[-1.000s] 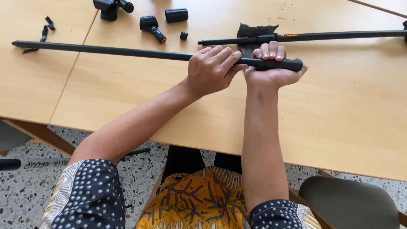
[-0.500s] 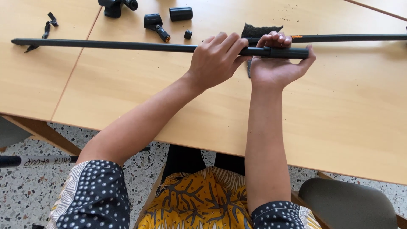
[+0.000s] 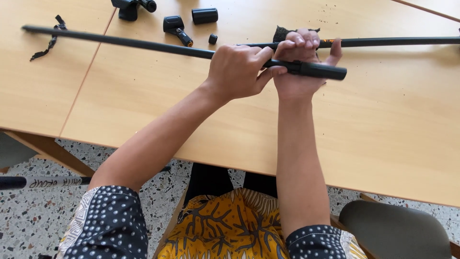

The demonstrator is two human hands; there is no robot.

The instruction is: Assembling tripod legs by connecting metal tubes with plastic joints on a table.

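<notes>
- The table (image 3: 143,110) is light wood, made of panels with a seam running down its left part; fine dark specks lie scattered on its right half.
- A grey chair (image 3: 397,235) shows at the lower right, under the table edge, over speckled floor.
- A long black pole (image 3: 120,43) runs from the far left across to the right, held just above the table. Its thicker right end (image 3: 321,71) sticks out past the hands.
- A second pole (image 3: 397,41) lies on the table behind the hands, reaching to the right edge, with a small orange mark near the fingers.
- The left hand (image 3: 237,72) is closed over the pole from above, fingers curled down around it, thumb towards the other hand.
- The right hand (image 3: 299,67) grips the pole just beside the left, the two touching; its fingers wrap over the top and the thumb stands up on the far right.
- A black clamp piece (image 3: 132,7) sits at the top edge.
- A black knob (image 3: 176,28) with an orange tip lies near the pole.
- A black cap (image 3: 204,15) lies beside the knob.
- A black strap (image 3: 48,41) trails by the pole's left end.
- A tiny black nut (image 3: 212,39) rests just behind the pole.
</notes>
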